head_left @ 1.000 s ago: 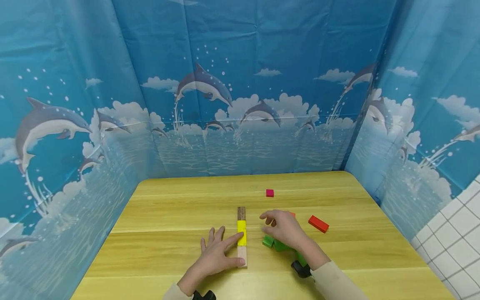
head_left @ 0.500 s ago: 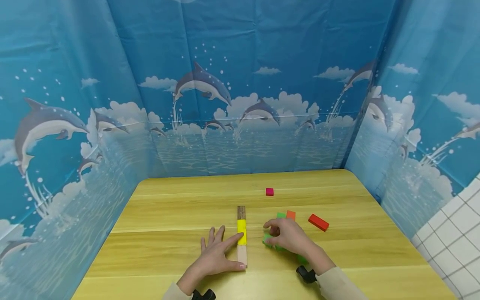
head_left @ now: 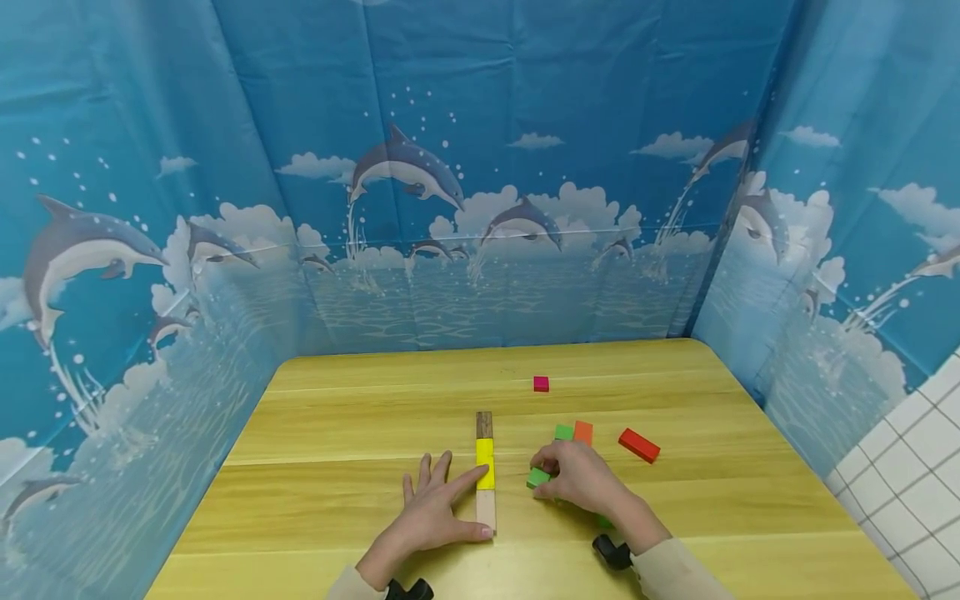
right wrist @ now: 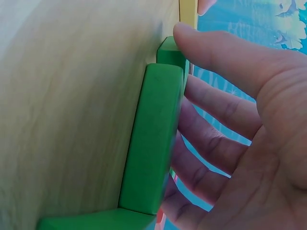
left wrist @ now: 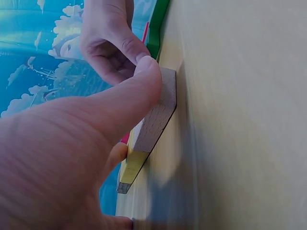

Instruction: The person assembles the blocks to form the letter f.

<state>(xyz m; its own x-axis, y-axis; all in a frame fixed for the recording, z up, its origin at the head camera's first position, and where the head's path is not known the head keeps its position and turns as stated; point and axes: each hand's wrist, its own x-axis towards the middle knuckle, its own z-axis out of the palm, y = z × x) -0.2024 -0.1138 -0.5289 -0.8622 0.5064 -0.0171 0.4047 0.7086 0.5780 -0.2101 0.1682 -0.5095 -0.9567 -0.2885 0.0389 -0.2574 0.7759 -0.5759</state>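
A straight row of wooden blocks lies on the table: dark brown block [head_left: 483, 424] at the far end, yellow blocks [head_left: 484, 451] in the middle, pale block [head_left: 486, 503] nearest. My left hand [head_left: 433, 512] is spread beside the row, its thumb at the pale block's near end and the index finger on the yellow. To the right, my right hand [head_left: 583, 477] pinches a small green block [head_left: 537, 478] between thumb and index finger. Under its palm, a longer green block [right wrist: 151, 139] shows in the right wrist view, mostly hidden from the head camera.
Beyond the right hand sit another green block [head_left: 563, 432] and an orange block [head_left: 583, 432]. A red block [head_left: 639, 445] lies farther right and a small magenta block [head_left: 541, 383] farther back. Dolphin-printed curtains [head_left: 510, 292] border the wooden table [head_left: 337, 417].
My right hand has lowered to the green blocks and its thumb and index finger have closed on the small one. My left hand stays at the row.
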